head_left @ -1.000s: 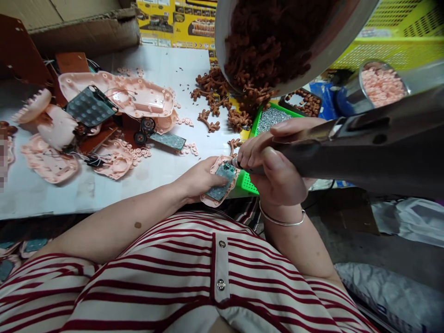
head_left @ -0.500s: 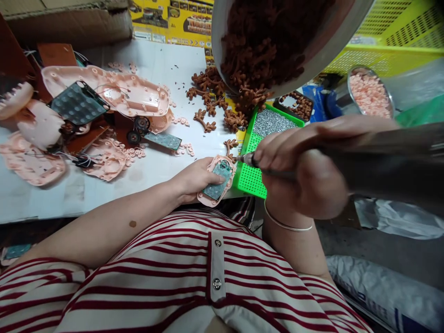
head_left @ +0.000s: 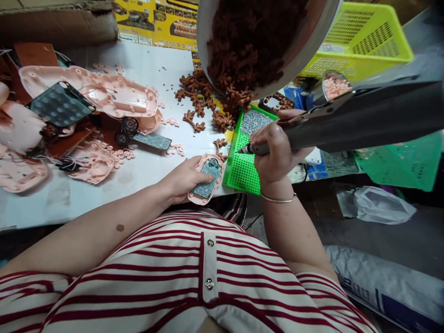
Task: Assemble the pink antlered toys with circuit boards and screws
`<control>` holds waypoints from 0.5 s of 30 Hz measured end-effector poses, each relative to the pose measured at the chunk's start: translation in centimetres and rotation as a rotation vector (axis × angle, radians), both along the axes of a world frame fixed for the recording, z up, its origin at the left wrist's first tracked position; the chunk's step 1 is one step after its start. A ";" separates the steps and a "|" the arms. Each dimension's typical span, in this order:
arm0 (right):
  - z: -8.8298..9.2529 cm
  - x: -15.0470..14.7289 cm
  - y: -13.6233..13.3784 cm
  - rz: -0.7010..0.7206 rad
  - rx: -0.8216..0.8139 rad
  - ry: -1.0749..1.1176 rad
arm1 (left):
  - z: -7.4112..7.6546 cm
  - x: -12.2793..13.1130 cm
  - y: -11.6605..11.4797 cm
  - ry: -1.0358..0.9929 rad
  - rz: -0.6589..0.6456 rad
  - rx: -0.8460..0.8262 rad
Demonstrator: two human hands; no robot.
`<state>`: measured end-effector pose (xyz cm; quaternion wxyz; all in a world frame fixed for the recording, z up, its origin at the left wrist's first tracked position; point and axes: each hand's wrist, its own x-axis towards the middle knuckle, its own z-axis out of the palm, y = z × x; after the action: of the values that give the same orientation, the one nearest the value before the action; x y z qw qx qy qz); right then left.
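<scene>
My left hand (head_left: 187, 180) is closed around a pink plastic shell (head_left: 197, 200) just above the table's front edge, thumb pressed on the grey-green circuit board (head_left: 207, 181) inside it. In my right hand (head_left: 277, 148) is a dark electric screwdriver (head_left: 364, 118), its tip pointing left over the green perforated tray (head_left: 243, 171). The tip is apart from the shell. Small silver screws (head_left: 255, 122) fill the far end of that tray. A brown branched plastic part (head_left: 219, 149) lies just beyond the shell.
A tilted white tub (head_left: 204, 51) spills brown branched parts (head_left: 194, 88) onto the table. Pink shells (head_left: 121, 99), boards and wires are heaped at left. Behind stand a yellow basket (head_left: 360, 60) and a metal cup of pink pieces (head_left: 335, 87). A cardboard box (head_left: 58, 23) is at back left.
The screwdriver tip has drawn back from the shell's edge to over the green tray. My left hand still holds the shell and board. The whole view has shifted slightly.
</scene>
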<state>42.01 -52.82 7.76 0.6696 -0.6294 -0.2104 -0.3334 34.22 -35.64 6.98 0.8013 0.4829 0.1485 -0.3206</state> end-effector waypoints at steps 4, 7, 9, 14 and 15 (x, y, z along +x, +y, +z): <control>-0.1 0.3 0.0 0.009 0.010 0.013 | -0.2 -0.1 0.2 -0.011 -0.023 0.000; -0.2 0.5 0.0 -0.006 0.006 0.020 | -0.3 -0.1 0.2 -0.019 -0.026 -0.009; -0.3 0.5 0.0 -0.004 0.005 0.016 | -0.3 0.0 0.2 -0.017 -0.020 -0.019; -0.3 0.3 0.1 -0.020 0.003 0.029 | -0.4 -0.1 0.4 0.002 -0.001 -0.040; -0.4 0.3 0.1 -0.028 0.003 0.030 | -0.4 -0.1 0.4 0.003 0.002 -0.046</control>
<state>42.32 -52.71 7.35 0.6688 -0.6363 -0.1909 -0.3337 34.09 -35.21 6.61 0.8123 0.4636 0.1430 -0.3237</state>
